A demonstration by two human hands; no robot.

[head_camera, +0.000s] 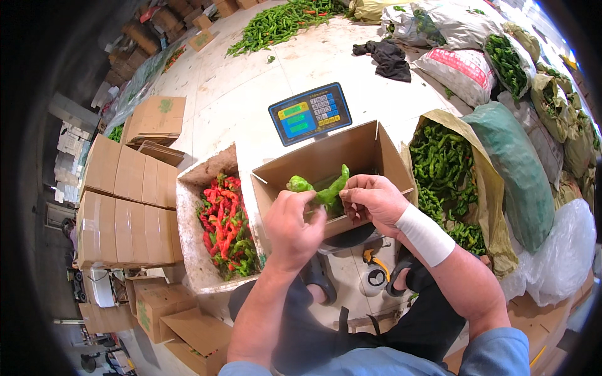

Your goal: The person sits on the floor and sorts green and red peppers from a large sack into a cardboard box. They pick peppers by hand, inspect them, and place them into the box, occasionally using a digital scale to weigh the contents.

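Observation:
My left hand (297,225) is over the open cardboard box (388,162), its fingertips against a green pepper (331,190). My right hand (374,199), with a white band around the wrist, pinches at the other side of that pepper. The pepper is bent, one end pointing up; a paler green piece (299,184) shows above my left fingers, and whether it belongs to the same pepper I cannot tell. More green shows inside the box, partly hidden by my hands. Behind the box stands a scale's display with a keypad (310,114).
A dirty white foam crate (188,235) of red and green peppers stands left of the box. An open yellow sack (491,202) of green peppers leans at the right, beside a green sack (512,174). Stacked cartons (127,207) stand left. A yellow-handled tape dispenser (376,265) lies between my feet.

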